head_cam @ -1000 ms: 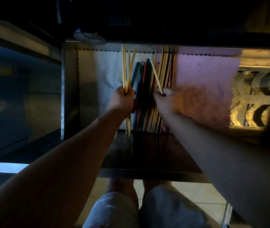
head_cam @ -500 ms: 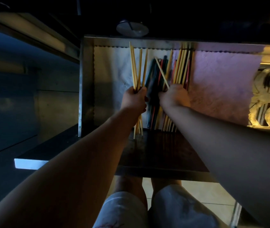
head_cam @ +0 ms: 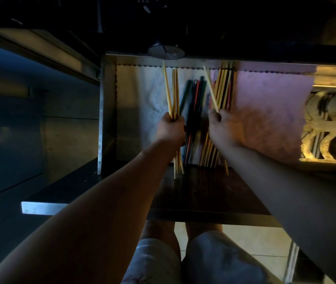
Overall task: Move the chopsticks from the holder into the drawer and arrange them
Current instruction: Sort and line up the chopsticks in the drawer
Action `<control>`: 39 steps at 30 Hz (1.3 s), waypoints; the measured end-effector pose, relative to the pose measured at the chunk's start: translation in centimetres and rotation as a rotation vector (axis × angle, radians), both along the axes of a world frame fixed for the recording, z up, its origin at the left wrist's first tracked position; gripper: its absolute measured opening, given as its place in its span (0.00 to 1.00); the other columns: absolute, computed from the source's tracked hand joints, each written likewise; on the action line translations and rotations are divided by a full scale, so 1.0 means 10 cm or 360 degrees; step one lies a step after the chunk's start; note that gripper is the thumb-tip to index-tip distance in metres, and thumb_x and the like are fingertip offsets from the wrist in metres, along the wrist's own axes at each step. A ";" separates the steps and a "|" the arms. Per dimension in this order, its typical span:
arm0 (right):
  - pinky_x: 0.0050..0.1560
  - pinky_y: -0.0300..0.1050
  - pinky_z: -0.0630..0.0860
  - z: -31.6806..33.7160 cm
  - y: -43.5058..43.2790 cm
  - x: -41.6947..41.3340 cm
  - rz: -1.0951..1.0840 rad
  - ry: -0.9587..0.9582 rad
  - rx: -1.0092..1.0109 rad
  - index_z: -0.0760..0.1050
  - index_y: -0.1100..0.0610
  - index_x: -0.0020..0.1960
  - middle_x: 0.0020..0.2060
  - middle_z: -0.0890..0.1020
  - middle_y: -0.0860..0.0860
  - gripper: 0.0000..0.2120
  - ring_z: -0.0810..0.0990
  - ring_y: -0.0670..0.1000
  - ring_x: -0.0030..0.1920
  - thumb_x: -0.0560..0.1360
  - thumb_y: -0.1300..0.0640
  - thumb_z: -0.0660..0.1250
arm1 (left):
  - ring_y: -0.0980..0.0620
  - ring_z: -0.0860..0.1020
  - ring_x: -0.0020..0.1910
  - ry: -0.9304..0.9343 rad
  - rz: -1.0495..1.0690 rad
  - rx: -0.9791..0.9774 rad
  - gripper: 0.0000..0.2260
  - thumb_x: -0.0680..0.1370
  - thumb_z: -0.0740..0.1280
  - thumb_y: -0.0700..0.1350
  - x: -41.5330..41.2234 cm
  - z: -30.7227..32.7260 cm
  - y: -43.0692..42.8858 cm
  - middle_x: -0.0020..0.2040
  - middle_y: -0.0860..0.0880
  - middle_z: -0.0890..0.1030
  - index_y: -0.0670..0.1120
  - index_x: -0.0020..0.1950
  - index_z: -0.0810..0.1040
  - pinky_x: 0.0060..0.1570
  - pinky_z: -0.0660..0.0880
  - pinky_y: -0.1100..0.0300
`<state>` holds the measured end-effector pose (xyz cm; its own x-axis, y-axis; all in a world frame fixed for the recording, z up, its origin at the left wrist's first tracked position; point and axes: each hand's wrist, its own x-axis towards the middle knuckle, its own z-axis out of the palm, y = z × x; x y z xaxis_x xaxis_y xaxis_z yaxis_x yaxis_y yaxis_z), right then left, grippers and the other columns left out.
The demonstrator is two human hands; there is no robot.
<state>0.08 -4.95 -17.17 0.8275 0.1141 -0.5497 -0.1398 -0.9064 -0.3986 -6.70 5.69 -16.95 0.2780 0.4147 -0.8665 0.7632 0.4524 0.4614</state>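
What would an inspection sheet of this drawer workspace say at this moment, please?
Surface: open metal drawer, lined with a white liner and a pink liner.
Job's things: dark and coloured chopsticks and a yellow group lie side by side along the middle; holder not identifiable.
Clutter: nothing seen.
Hands: left hand grips a pale bundle; right hand pinches a single pale chopstick, tilted across the others.
Cables: nothing seen.
Surroundings: dim; round object above the drawer's far edge, lit patterned rack at right, tiled floor below.
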 end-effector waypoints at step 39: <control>0.23 0.31 0.61 0.09 -0.73 0.30 -0.0322 0.0027 0.0503 0.58 0.54 0.28 0.24 0.60 0.48 0.24 0.64 0.43 0.23 0.77 0.58 0.67 | 0.44 0.81 0.45 0.0430 -0.0978 0.0711 0.15 0.73 0.70 0.53 0.60 -0.05 -0.87 0.45 0.46 0.81 0.45 0.53 0.79 0.38 0.75 0.55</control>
